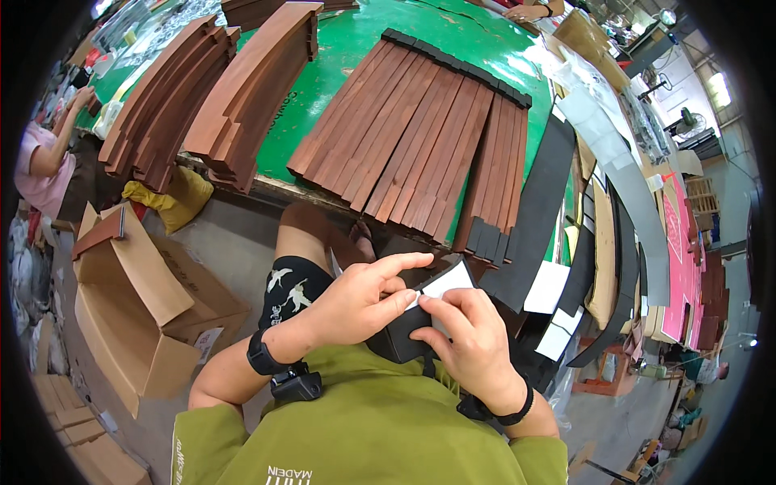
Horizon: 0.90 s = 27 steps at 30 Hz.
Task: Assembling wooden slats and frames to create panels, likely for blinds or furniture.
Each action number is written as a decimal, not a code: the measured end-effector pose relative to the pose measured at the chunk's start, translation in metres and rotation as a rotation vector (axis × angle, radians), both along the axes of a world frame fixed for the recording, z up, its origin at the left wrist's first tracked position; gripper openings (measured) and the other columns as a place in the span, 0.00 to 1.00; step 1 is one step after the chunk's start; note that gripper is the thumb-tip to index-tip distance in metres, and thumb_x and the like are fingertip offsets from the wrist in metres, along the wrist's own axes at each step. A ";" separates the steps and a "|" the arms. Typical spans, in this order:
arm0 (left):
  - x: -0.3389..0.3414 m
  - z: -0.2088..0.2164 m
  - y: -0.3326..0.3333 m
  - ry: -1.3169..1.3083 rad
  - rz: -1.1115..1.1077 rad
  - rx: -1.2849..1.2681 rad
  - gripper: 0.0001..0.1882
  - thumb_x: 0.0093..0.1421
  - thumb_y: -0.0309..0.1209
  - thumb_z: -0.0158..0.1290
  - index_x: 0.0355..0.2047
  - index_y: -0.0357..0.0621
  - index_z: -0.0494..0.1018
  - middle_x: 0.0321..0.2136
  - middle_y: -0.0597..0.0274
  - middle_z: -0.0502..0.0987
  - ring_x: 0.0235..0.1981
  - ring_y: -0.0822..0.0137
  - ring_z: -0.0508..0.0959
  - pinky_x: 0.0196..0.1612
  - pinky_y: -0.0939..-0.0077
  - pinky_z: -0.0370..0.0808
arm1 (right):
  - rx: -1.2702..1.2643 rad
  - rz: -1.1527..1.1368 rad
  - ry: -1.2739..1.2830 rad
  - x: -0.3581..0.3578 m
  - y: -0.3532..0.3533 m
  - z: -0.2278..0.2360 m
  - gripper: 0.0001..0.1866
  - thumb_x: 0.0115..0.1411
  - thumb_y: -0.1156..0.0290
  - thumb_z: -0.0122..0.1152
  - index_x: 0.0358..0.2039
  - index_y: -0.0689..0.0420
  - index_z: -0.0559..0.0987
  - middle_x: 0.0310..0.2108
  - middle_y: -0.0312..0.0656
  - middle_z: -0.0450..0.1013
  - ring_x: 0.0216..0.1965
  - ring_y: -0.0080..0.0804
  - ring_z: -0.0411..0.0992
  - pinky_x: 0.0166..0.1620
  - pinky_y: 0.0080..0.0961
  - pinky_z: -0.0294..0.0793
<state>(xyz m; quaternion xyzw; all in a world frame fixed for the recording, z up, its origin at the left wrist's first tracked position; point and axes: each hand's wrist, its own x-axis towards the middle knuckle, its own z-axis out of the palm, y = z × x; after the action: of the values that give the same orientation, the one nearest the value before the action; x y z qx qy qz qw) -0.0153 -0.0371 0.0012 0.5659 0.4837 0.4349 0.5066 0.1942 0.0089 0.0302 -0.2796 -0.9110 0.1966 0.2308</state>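
Observation:
In front of my body my hands meet over a black sheet [394,338] with a white face or backing [453,280]. My left hand [360,301] pinches near its edge with the thumb, its index finger stretched out above. Thumb and bent fingers of my right hand [473,335] close on the same edge, fingertips almost touching the left thumb. Whatever small bit lies between the fingertips is too small to make out. Just beyond lie rows of reddish-brown wooden slats [396,133], black pieces [457,63] covering their far ends and black pieces [487,237] on some near ends.
The slats lie on a green-topped table [283,133], beside stacked curved wooden parts [250,81]. Long black strips [537,202] with white ends hang along its right side. An open cardboard box [149,299] stands at left, near a yellow sack [171,198]. Another person [48,166] sits far left.

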 end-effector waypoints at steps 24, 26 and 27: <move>0.023 -0.047 0.026 0.434 0.083 0.274 0.12 0.59 0.35 0.64 0.38 0.42 0.78 0.54 0.49 0.76 0.30 0.59 0.84 0.33 0.68 0.81 | -0.400 -0.202 0.194 0.001 0.089 -0.003 0.28 0.48 0.70 0.80 0.45 0.59 0.72 0.34 0.38 0.71 0.33 0.28 0.72 0.38 0.26 0.75; 0.024 -0.049 0.029 0.459 0.086 0.300 0.12 0.59 0.35 0.64 0.38 0.42 0.78 0.54 0.49 0.77 0.28 0.60 0.83 0.32 0.69 0.81 | -0.078 -0.213 0.119 -0.008 0.096 -0.018 0.29 0.46 0.73 0.79 0.46 0.59 0.72 0.37 0.42 0.72 0.33 0.33 0.73 0.38 0.28 0.76; 0.025 -0.052 0.030 0.441 0.087 0.303 0.12 0.59 0.34 0.64 0.38 0.42 0.78 0.54 0.49 0.78 0.27 0.60 0.83 0.32 0.70 0.80 | -0.112 -0.201 0.136 -0.011 0.098 -0.022 0.30 0.44 0.75 0.78 0.48 0.59 0.73 0.41 0.45 0.72 0.38 0.41 0.73 0.43 0.34 0.76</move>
<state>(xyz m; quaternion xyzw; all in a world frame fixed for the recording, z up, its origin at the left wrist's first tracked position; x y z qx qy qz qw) 0.0101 -0.0068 -0.0504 0.6951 0.5355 0.3899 0.2794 0.1835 0.1069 0.0087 -0.3681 -0.8481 0.2416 0.2948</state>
